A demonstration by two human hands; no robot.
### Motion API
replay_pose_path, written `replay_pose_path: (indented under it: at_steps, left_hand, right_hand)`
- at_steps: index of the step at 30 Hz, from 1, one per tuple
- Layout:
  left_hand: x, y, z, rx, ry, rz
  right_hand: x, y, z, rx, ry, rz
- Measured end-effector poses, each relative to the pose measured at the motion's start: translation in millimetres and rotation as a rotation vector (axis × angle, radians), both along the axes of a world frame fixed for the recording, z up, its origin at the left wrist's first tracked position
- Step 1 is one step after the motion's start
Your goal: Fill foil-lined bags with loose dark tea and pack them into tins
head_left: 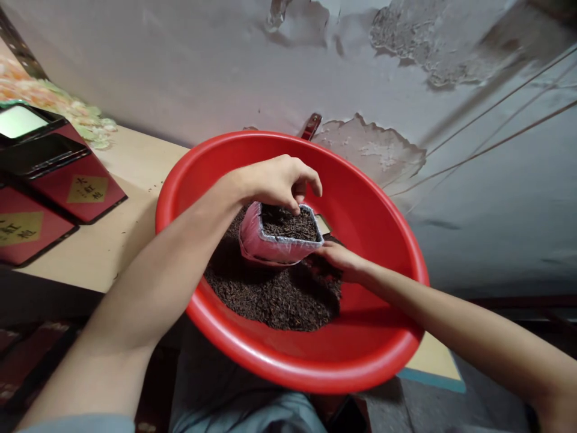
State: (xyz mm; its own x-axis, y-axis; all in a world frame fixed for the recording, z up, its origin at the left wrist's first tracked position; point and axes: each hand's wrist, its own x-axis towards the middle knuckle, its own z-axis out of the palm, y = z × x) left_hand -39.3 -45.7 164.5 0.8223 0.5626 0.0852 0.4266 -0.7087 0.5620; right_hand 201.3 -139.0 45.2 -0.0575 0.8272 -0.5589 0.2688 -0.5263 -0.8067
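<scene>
A pink box with a clear plastic liner [279, 251] stands in the red tub, filled near its rim with dark, twisted dry leaves that look like loose tea [291, 225]. Over the box's open top is my left hand [282, 180], its thumb pointing down at the leaves and its index finger bent and apart from the thumb. Nothing shows between those fingers. My right hand [336, 255] is low beside the box's right corner, close to the heaped leaves [274, 300]. Its fingertips are hidden by the box and shadow.
The wide red tub [306, 376] surrounds both hands with a high rim. Red boxes with yellow labels [88, 189] stand at the left on a pale wooden table [148, 156]. Behind is a peeling wall [189, 66]. A small yellowish piece [323, 225] shows behind the pink box.
</scene>
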Motion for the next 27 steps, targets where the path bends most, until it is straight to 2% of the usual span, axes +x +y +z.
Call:
replay_pose_path:
  at_steps: [2, 6, 8, 10, 14, 17, 21, 27]
  left_hand:
    - [-3.0, -0.4, 1.7, -0.053, 0.010, -0.043]
    - [-9.2, -2.4, 4.5, -0.151, 0.014, -0.088]
    - [-11.8, -3.7, 5.3, -0.153, -0.004, -0.074]
    - [-13.3, -3.7, 4.8, -0.113, -0.049, 0.004]
    - [-12.5, 5.4, -3.0, 0.037, -0.217, 0.267]
    - [-10.3, 15.6, -12.1, 0.106, -0.326, 0.391]
    - [-8.7, 20.9, -18.0, 0.109, -0.372, 0.424]
    - [-8.0, 17.6, -16.7, 0.118, -0.393, 0.423]
  right_hand:
    - [1.7, 4.6, 21.5, 0.010, 0.141, -0.121]
    - [-1.8, 13.8, 60.0, 0.306, 0.357, -0.272]
    - [-9.7, 17.5, 72.3, 0.453, 0.383, -0.301]
    - [-21.2, 21.9, 78.5, 0.581, 0.398, -0.318]
    - [-45.0, 36.6, 75.5, 0.728, 0.403, -0.361]
    - [-58.5, 49.0, 68.5, 0.764, 0.360, -0.405]
    - [-73.4, 56.7, 63.0, 0.775, 0.294, -0.393]
    - [-92.6, 62.2, 59.6, 0.813, 0.254, -0.292]
